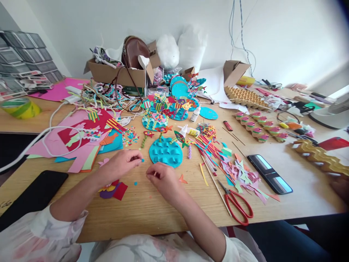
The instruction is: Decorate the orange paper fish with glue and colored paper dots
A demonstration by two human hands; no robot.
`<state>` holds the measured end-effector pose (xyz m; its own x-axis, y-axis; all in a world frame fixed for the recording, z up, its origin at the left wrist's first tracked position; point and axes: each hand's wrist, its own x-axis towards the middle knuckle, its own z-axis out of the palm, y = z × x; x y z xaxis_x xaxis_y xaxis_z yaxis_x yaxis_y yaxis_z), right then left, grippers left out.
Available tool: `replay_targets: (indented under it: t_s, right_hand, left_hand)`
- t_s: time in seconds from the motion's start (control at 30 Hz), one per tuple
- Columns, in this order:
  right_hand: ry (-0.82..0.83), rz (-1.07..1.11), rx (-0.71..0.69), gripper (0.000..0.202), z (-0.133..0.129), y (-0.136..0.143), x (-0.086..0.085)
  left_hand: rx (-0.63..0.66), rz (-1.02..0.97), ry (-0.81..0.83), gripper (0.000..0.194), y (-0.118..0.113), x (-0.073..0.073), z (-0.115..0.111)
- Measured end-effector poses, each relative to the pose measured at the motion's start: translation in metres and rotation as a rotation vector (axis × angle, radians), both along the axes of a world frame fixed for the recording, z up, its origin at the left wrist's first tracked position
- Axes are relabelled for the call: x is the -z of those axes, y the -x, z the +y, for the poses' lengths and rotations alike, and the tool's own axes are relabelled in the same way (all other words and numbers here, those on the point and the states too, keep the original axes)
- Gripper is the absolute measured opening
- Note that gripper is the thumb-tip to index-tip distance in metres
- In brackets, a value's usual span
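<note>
My left hand (125, 163) hovers above the table with its fingers pinched, a small blue paper piece (143, 160) at their tips. To its right, my right hand (163, 179) has thumb and fingers pressed together; whatever they hold is too small to make out. Just beyond both hands lies a blue paper disc (165, 153) with rows of curled blue strips on it. Paper fish (180, 137) and a twisted green strip (143, 142) are near its far edge. Another tiny blue bit (135, 183) rests on the wood between my forearms.
Red-handled scissors (239, 206) and a wooden stick (218, 187) lie at right, near paper scraps (242, 174) and an open black case (269, 174). Glue bottles (195, 114) stand behind the disc. Coloured sheets (51, 145) and a black phone-like slab (34, 198) are at left.
</note>
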<state>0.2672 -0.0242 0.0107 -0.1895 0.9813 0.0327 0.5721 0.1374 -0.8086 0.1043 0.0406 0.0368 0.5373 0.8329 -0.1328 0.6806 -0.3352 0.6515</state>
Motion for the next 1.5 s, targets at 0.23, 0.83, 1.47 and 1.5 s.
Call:
replay_targets:
  t_s: [0.23,0.83,1.47,1.5]
  right_hand:
    - [-0.102,-0.645,-0.311,0.018,-0.005,0.036,0.014]
    - [-0.07,-0.702,-0.265,0.018,-0.004,0.041,0.016]
    - [-0.223,0.012,0.086,0.011,-0.009,-0.014,-0.009]
    - [-0.227,0.027,0.096,0.011,-0.01,-0.014,-0.008]
  left_hand:
    - [0.106,0.414,-0.135,0.021,0.019,0.024,0.009]
    - [0.054,0.246,-0.199,0.017,0.016,0.019,-0.001]
    - [-0.104,-0.631,0.478,0.018,-0.027,0.015,-0.037]
    - [-0.104,-0.624,0.475,0.018,-0.028,0.016,-0.037]
